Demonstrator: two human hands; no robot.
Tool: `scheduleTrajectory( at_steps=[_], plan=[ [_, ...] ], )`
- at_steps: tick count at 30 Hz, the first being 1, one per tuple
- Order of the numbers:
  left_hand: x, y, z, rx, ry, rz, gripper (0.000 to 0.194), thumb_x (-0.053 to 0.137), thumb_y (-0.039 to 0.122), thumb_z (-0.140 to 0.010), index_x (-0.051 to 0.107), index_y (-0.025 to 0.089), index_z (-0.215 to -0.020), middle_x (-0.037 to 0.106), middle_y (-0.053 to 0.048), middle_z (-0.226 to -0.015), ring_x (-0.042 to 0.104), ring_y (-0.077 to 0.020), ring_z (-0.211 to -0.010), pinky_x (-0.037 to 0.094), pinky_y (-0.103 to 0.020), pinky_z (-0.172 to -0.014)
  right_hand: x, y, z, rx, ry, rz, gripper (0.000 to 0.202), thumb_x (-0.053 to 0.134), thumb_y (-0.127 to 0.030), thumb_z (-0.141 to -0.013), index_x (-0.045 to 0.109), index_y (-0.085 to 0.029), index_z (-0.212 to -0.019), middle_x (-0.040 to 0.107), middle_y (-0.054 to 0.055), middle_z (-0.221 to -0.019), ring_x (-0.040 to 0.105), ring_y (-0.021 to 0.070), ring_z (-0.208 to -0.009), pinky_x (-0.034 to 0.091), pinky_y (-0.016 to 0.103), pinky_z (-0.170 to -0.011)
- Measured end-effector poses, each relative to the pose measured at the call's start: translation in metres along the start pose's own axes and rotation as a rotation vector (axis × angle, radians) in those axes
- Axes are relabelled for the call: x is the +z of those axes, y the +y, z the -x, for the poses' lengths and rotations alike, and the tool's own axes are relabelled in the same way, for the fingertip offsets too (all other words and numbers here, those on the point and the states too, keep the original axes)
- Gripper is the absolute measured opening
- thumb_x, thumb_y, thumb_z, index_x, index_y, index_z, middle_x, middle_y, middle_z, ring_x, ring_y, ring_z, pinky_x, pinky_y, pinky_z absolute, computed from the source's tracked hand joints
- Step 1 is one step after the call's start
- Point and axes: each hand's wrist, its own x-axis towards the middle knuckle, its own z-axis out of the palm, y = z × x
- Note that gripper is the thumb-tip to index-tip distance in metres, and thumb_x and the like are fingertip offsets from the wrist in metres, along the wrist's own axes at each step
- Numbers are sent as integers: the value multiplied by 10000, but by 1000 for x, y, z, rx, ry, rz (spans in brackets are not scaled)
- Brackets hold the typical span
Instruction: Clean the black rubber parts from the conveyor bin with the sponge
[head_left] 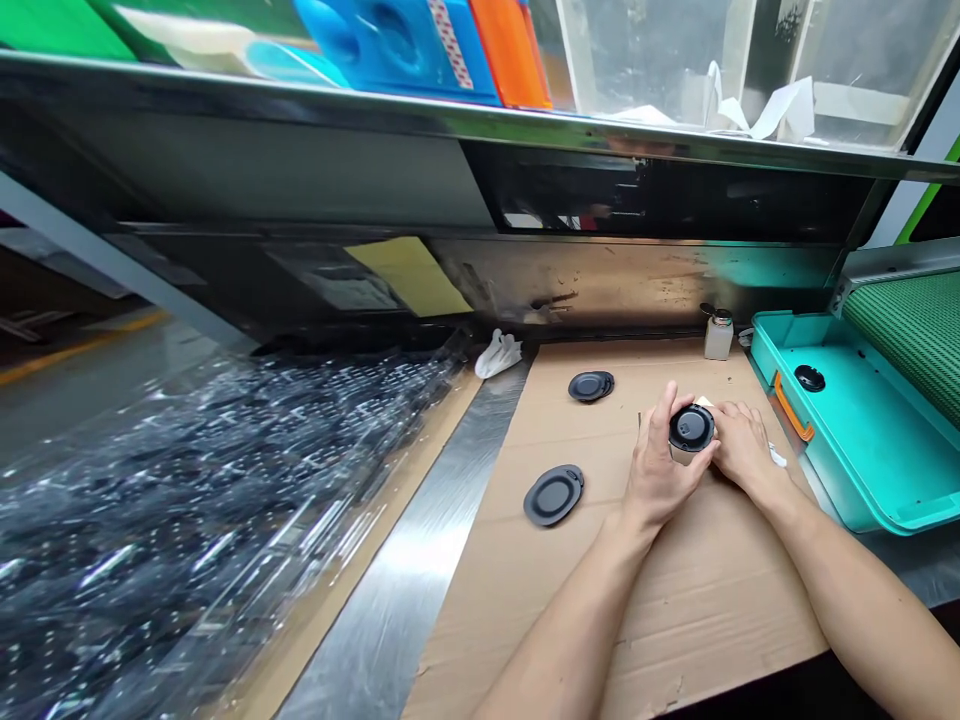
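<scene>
My left hand is closed around the edge of a round black plastic part, with the thumb on its near side and fingers on its left. The part is held above the cardboard with its round face towards me. Beside its right edge is my right hand, fingers curled; whatever they hold is hidden. A small pale piece shows behind the part, between the hands. On the cardboard to the left lie flat, dark oval parts and, farther back, a similar dark pair.
Cardboard covers the worktop. At the back stands a small bottle with a black top. A teal tray at right holds a black round part. Plastic-wrapped dark parts fill the left. A metal shelf overhangs the back.
</scene>
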Motion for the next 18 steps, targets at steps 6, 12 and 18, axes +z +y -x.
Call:
scheduleTrajectory(
  at_steps=[6,12,18],
  plan=[
    [-11,-21,-6,-16,-96,-506,293,619,405,-928,696,208,-1131,741,-99,-1047,648,-249,-1049,514,-403,-970,3,1,-1,-6,8,42,312,453,-372,-1041,646,-254,-1256,670,94,-1217,547,274,-1119,341,369,-893],
    [-29,-30,-13,-285,-143,-1025,430,429,460,-1004,678,157,-1181,671,-175,-1177,547,-349,-1155,437,-505,-1011,12,3,-4,-1,34,46,331,473,-436,-1039,659,-255,-1244,677,97,-1205,545,275,-1135,327,375,-924],
    [-35,-13,-5,-254,-476,-909,540,645,425,-876,594,189,-1359,581,-140,-1401,477,-344,-1290,408,-459,-1087,8,0,-1,-9,34,55,324,464,-421,-1039,666,-230,-1207,677,112,-1173,547,276,-1115,332,382,-911]
  ],
)
